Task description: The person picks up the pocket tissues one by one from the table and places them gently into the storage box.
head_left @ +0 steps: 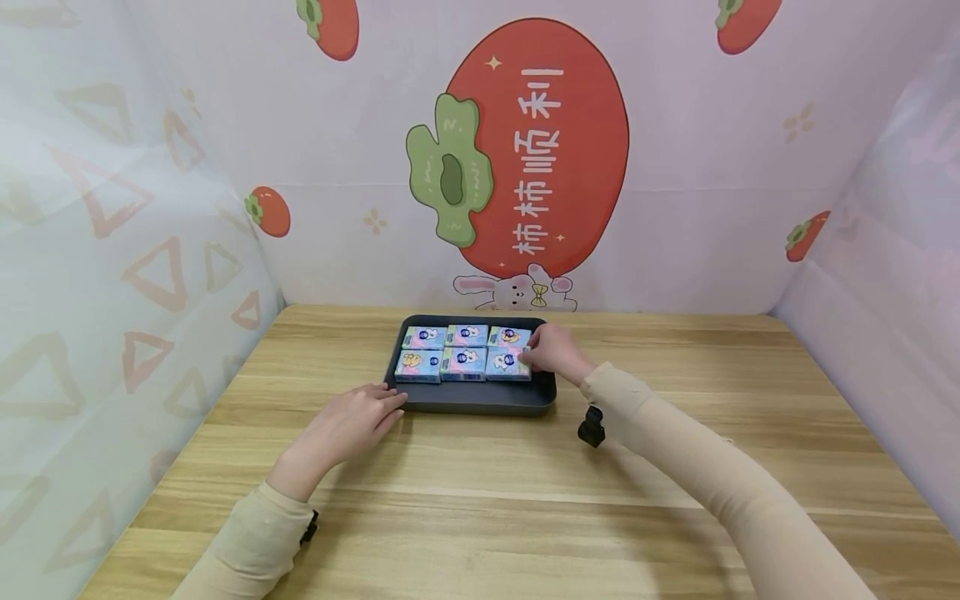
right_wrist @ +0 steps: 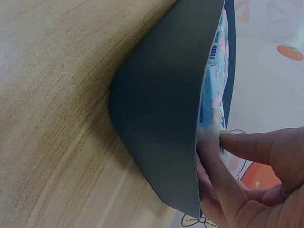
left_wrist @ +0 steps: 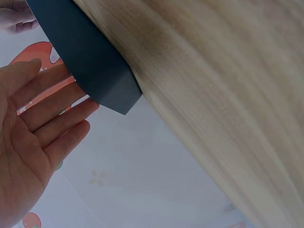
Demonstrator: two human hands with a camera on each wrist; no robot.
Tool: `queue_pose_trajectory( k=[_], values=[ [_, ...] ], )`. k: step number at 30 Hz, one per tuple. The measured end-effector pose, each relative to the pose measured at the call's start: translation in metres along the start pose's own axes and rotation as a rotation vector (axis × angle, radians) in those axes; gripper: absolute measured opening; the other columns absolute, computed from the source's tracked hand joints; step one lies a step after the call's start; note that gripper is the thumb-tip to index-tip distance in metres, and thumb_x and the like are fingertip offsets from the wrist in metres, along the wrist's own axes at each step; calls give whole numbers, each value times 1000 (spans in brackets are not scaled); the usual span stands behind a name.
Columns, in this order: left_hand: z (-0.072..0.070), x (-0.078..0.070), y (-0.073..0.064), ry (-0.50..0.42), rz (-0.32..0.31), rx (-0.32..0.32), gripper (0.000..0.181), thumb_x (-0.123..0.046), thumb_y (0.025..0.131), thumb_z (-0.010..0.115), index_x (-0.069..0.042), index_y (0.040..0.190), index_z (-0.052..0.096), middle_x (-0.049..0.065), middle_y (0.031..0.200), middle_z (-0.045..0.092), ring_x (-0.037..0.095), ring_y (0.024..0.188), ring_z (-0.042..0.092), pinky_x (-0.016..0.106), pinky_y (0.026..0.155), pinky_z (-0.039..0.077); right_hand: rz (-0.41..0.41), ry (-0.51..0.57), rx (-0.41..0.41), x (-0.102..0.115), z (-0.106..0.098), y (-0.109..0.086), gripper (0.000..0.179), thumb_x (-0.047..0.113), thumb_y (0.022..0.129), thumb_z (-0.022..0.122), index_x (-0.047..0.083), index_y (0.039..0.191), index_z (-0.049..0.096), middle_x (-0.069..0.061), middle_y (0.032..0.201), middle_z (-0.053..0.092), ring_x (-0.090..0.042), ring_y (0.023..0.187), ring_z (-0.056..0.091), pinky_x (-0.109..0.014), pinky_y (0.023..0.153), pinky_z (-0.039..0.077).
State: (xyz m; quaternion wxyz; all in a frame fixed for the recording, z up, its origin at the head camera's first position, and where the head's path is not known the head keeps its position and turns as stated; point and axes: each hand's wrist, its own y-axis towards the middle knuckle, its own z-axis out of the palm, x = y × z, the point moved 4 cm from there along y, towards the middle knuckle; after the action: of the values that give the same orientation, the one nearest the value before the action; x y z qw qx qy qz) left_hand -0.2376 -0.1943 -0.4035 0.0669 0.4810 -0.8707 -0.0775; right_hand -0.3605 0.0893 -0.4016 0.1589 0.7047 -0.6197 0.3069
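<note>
A dark grey rectangular tray (head_left: 474, 402) lies on the table, holding small tissue packs in two rows of three, printed pastel blue and pink with cartoon animals. My right hand (head_left: 557, 350) reaches over the tray's right side and pinches the front right tissue pack (head_left: 506, 365) at its right end. In the right wrist view, thumb and fingers hold that pack (right_wrist: 209, 102) behind the tray wall (right_wrist: 156, 109). My left hand (head_left: 348, 425) rests its fingertips on the tray's front left corner. The left wrist view shows those fingers (left_wrist: 57, 107) straight, against the tray.
The wood-grain table (head_left: 480, 508) stretches in front of the tray and to both sides. Behind it hangs a pale backdrop (head_left: 690, 242) with a large persimmon print; similar sheets line the left and right. A small black device (head_left: 592, 427) hangs at the right wrist.
</note>
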Motion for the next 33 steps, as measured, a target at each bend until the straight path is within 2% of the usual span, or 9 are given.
queue_pose_trajectory(
  k=[10, 19, 29, 33],
  values=[
    [0, 0, -1, -2, 4, -10, 29, -22, 93, 60, -5, 115, 69, 16, 112, 68, 33, 107, 64, 47, 91, 53, 1, -44, 7, 2, 4, 4, 21, 18, 86, 70, 0, 97, 69, -8, 77, 68, -18, 69, 65, -25, 64, 56],
    [-1, 0, 0, -3, 2, 2, 29, -22, 93, 59, -5, 115, 69, 16, 113, 68, 33, 108, 63, 47, 91, 53, 3, -118, 23, 4, 5, 9, 17, 17, 87, 68, 1, 90, 71, -10, 76, 70, -16, 64, 62, -23, 58, 52],
    [0, 0, 0, -10, -4, 9, 29, -22, 94, 59, -5, 115, 69, 16, 113, 68, 34, 108, 63, 47, 92, 52, 21, -132, 20, 5, 7, 12, 21, 18, 87, 69, -1, 97, 68, -8, 75, 66, -16, 65, 60, -22, 57, 50],
    [0, 1, 0, -8, -2, 7, 29, -23, 94, 58, -5, 116, 68, 15, 113, 68, 33, 109, 63, 47, 92, 52, 14, -148, 12, 4, 8, 14, 19, 18, 87, 68, 0, 93, 69, -7, 70, 64, -16, 62, 58, -21, 53, 47]
  ],
)
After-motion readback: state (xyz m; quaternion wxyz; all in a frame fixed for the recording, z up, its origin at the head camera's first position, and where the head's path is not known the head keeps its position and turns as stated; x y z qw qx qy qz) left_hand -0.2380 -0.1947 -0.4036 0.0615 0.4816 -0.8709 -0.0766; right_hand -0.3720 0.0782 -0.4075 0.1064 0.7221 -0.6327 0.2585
